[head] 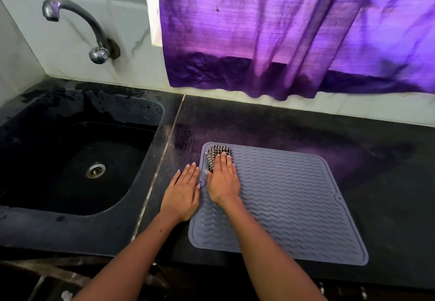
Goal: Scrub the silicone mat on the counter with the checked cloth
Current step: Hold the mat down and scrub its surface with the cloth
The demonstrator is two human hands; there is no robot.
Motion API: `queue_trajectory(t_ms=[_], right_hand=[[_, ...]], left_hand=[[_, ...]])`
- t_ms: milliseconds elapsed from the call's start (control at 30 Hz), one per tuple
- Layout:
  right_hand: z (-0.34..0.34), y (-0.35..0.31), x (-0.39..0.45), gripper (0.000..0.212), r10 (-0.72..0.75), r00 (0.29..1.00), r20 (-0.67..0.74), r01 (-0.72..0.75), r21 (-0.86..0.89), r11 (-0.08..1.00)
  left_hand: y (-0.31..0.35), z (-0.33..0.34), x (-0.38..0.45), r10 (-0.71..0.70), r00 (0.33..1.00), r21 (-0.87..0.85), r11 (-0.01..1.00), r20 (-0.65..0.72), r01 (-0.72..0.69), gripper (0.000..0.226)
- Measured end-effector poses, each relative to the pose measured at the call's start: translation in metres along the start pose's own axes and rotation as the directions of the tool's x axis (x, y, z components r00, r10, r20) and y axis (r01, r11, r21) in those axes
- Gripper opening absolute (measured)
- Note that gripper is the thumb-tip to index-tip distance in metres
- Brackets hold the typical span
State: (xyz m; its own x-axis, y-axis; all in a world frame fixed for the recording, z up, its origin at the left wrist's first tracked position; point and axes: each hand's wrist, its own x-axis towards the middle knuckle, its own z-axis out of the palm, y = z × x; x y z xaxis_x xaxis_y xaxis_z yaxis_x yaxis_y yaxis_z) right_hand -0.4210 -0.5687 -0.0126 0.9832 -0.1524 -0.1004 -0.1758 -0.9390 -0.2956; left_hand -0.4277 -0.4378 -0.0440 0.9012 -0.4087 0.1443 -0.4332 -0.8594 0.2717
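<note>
Scrubbing's underway, I reckon: my right hand [222,180], fingers straight and together, presses the cloth [217,154] onto the mat's [294,201] sink-side far corner. Left hand [182,194] flat, pinning its edge on the desk [306,124]. Next: sweep across the ridges.

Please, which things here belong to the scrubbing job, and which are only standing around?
Part of the job:
mat
cloth, under the right hand
left hand, flat at the mat's left edge
counter

Not part of it:
sink
tap
curtain
</note>
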Motion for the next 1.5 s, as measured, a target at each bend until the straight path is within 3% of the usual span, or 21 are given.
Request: queue_trajectory(t_ms=[267, 333, 400, 467, 500, 533, 567, 633, 700, 767, 1100, 1200, 1233, 1267, 1300, 1333, 1367, 1400, 1433, 1500], right_hand=[[-0.004, 0.0, 0.008, 0.056, -0.035, 0.999, -0.007, 0.035, 0.001, 0.999], [-0.009, 0.006, 0.009, 0.05, -0.036, 0.995, -0.091, 0.05, 0.15, 0.987], [-0.017, 0.012, 0.01, 0.041, 0.103, 0.98, -0.171, -0.012, 0.463, 0.886], [-0.029, 0.015, 0.013, 0.036, 0.345, 0.918, -0.195, -0.075, 0.768, 0.636], [-0.033, 0.017, 0.017, 0.035, 0.443, 0.874, -0.199, -0.091, 0.828, 0.553], [-0.037, 0.019, 0.018, 0.036, 0.482, 0.847, -0.223, -0.108, 0.817, 0.566], [-0.039, 0.022, 0.02, 0.038, 0.463, 0.845, -0.267, -0.117, 0.753, 0.647], [-0.037, 0.03, 0.025, 0.042, 0.276, 0.917, -0.289, -0.097, 0.51, 0.855], [-0.029, 0.038, 0.026, 0.057, 0.094, 0.991, -0.098, -0.073, 0.199, 0.977], [-0.022, 0.043, 0.026, 0.068, 0.056, 0.997, 0.044, -0.058, 0.043, 0.997], [-0.029, 0.049, 0.025, 0.062, -0.016, 0.998, 0.059, 0.015, 0.016, 1.0], [-0.036, 0.053, 0.024, 0.052, 0.006, 0.999, -0.034, 0.0, 0.165, 0.986], [-0.04, 0.054, 0.026, 0.042, 0.076, 0.995, -0.06, -0.052, 0.323, 0.945], [-0.045, 0.057, 0.03, 0.034, 0.182, 0.982, -0.048, -0.129, 0.53, 0.838], [-0.054, 0.059, 0.033, 0.03, 0.277, 0.961, 0.024, -0.201, 0.748, 0.632], [-0.063, 0.062, 0.034, 0.027, 0.333, 0.936, 0.115, -0.235, 0.908, 0.348], [-0.069, 0.07, 0.037, 0.025, 0.383, 0.907, 0.173, -0.238, 0.962, 0.131], [-0.074, 0.079, 0.04, 0.024, 0.433, 0.882, 0.183, -0.227, 0.973, 0.051], [-0.08, 0.088, 0.039, 0.025, 0.482, 0.867, 0.125, -0.221, 0.964, 0.149], [-0.089, 0.105, 0.03, 0.029, 0.52, 0.85, -0.083, -0.215, 0.847, 0.487]], left_hand=[[-0.002, 0.003, 0.0, 0.01, 0.999, -0.004, 1.0, -0.047, -0.01, 0.066], [-0.003, 0.002, 0.0, 0.012, 0.998, -0.014, 1.0, -0.062, -0.013, 0.067], [-0.004, 0.002, 0.0, 0.012, 0.997, -0.027, 1.0, -0.075, -0.014, 0.067], [-0.005, 0.003, 0.0, 0.012, 0.997, -0.037, 0.999, -0.082, -0.015, 0.067], [-0.005, 0.004, 0.0, 0.012, 0.996, -0.04, 0.999, -0.088, -0.015, 0.066], [-0.005, 0.004, 0.001, 0.012, 0.995, -0.042, 0.999, -0.095, -0.016, 0.066], [-0.005, 0.004, 0.0, 0.013, 0.995, -0.043, 0.999, -0.097, -0.017, 0.066], [-0.006, 0.004, 0.0, 0.015, 0.996, -0.045, 0.999, -0.094, -0.019, 0.066], [-0.007, 0.004, 0.001, 0.01, 0.995, -0.043, 0.999, -0.098, -0.015, 0.066], [-0.007, 0.005, 0.002, 0.009, 0.995, -0.039, 0.999, -0.095, -0.013, 0.065], [-0.008, 0.005, 0.002, 0.008, 0.995, -0.036, 0.999, -0.098, -0.011, 0.069], [-0.007, 0.004, 0.002, 0.005, 0.995, -0.041, 0.999, -0.104, -0.009, 0.071], [-0.006, 0.003, 0.002, 0.004, 0.995, -0.043, 0.999, -0.104, -0.009, 0.072], [-0.005, 0.003, 0.003, 0.002, 0.994, -0.045, 0.999, -0.107, -0.007, 0.072], [-0.006, 0.003, 0.002, -0.001, 0.994, -0.046, 0.999, -0.107, -0.004, 0.073], [-0.006, 0.002, 0.003, -0.002, 0.995, -0.044, 0.999, -0.104, -0.002, 0.073], [-0.006, 0.003, 0.002, -0.001, 0.995, -0.041, 0.999, -0.099, -0.003, 0.074], [-0.006, 0.003, 0.003, -0.001, 0.995, -0.042, 0.999, -0.095, -0.003, 0.074], [-0.006, 0.003, 0.003, -0.003, 0.995, -0.047, 0.999, -0.095, -0.002, 0.074], [-0.007, 0.004, 0.003, -0.009, 0.996, -0.054, 0.999, -0.094, 0.004, 0.074]])
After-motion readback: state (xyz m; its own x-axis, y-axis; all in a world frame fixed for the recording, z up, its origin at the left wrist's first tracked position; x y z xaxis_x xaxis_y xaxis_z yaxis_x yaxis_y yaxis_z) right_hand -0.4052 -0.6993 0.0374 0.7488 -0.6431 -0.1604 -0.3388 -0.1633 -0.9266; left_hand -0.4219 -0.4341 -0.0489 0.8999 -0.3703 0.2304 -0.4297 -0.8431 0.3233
